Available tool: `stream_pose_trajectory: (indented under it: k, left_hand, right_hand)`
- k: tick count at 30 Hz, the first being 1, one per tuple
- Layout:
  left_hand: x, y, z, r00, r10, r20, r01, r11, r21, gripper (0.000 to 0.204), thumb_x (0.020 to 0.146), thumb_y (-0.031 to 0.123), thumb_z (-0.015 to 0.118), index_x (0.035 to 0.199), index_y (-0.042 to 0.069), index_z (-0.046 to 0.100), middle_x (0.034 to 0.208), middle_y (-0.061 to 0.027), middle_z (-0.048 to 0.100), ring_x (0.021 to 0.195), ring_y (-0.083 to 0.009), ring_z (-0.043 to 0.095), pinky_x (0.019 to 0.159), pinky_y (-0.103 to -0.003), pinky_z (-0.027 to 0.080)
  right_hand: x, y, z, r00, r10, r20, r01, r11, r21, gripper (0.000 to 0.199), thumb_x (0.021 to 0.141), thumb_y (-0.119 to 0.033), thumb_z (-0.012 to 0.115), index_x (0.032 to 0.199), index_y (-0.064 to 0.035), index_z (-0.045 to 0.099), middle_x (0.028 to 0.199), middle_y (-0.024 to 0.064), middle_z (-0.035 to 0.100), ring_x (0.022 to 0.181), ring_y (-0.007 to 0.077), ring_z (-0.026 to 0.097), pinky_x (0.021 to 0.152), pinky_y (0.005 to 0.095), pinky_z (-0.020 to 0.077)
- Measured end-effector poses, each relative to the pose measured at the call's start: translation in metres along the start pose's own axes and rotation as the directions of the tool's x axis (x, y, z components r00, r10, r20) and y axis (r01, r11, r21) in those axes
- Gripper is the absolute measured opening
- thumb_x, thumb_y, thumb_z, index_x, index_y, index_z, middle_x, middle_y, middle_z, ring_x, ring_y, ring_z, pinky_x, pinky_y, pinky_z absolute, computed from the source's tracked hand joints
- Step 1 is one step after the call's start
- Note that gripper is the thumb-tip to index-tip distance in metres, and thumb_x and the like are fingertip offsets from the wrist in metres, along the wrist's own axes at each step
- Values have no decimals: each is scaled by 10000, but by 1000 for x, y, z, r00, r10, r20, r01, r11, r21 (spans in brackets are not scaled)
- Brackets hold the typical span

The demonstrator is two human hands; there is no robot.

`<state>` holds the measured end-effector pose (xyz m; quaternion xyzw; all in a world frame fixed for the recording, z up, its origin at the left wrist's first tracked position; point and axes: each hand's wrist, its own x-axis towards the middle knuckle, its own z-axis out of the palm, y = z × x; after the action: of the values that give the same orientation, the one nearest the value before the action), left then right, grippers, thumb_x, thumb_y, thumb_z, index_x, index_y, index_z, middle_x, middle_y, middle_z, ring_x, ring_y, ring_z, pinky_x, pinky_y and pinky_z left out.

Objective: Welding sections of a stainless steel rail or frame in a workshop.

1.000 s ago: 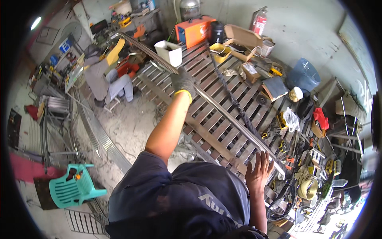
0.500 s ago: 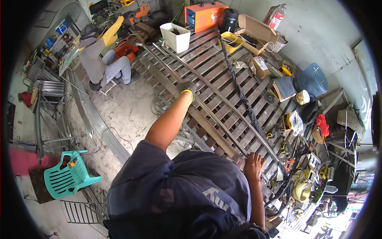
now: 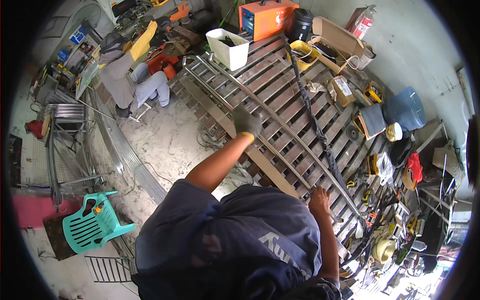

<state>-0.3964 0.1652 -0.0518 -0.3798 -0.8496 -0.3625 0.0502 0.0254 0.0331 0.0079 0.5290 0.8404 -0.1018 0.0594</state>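
Note:
A long metal frame [image 3: 280, 127] of parallel square tubes lies slantwise across a slatted metal worktable [image 3: 267, 60]. My left hand [image 3: 247, 121], in a dark grey glove with a yellow cuff, is over the frame's near tube; its fingers are smeared and partly hidden against the slats. My right hand [image 3: 319, 201], bare, has its fingers curled over the near end of the same tube. Alongside the frame, on my side, lies a flat brownish bar [image 3: 272, 171], passing under my left wrist.
A black wrapped cable [image 3: 311, 117] crosses the slats beyond the frame. At the back stand a white bin [image 3: 227, 48] and an orange welding machine [image 3: 267, 20]. Tools clutter the right side. A person [image 3: 122, 75] sits at the left; a green plastic chair [image 3: 95, 225] stands nearer.
My left hand has shifted a little nearer along the tube, toward my right hand. The whole view has swung slightly, so the surroundings sit farther right. My right hand stays at the tube's end.

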Motion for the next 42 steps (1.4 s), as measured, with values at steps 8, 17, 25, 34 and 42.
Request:
stream_pose_trajectory:
  k: [8,17,25,34,42]
  left_hand:
    - [-92,64,-83,368,802,470,-639,586,-499,604,843,266,780,1383,51,618,1372,-173,565,1336,-419,489,1168,-574,370]
    - [-123,47,-71,231,884,407,-739,432,-517,376,971,274,662,1270,51,710,1349,-166,626,1350,-392,531,1229,-567,338]
    - [-130,91,-98,164,874,457,-701,429,-569,540,953,179,718,1436,-17,577,1523,-242,533,1412,-444,521,1218,-511,418]
    - [-225,164,-142,347,789,507,-419,614,-669,910,944,243,762,1662,-6,261,1707,-299,318,1549,-485,388,1208,-470,451]
    - [-303,127,-176,309,844,439,-804,478,-354,699,955,276,711,1502,-82,463,1623,-301,410,1590,-453,326,1312,-717,86]
  right_hand:
    - [-7,-4,-8,1000,21,-21,-20,998,59,205,962,-183,625,1107,-80,728,1179,167,648,1193,342,629,1059,525,428]
    - [-88,49,-77,916,370,153,-400,852,337,406,943,-293,782,1287,-87,721,1341,157,701,1246,351,687,1065,497,525]
    - [-171,147,-158,744,614,-263,-399,725,562,385,928,-264,798,1239,-42,755,1134,200,772,1073,375,750,947,457,595]
    - [-217,370,-331,401,686,-607,-489,721,491,541,892,-318,819,1315,1,712,1123,218,791,1044,307,779,940,403,601]
    - [-164,562,-429,355,560,-749,-716,678,167,443,936,-349,694,1256,-44,724,1130,254,777,1078,403,759,940,497,600]
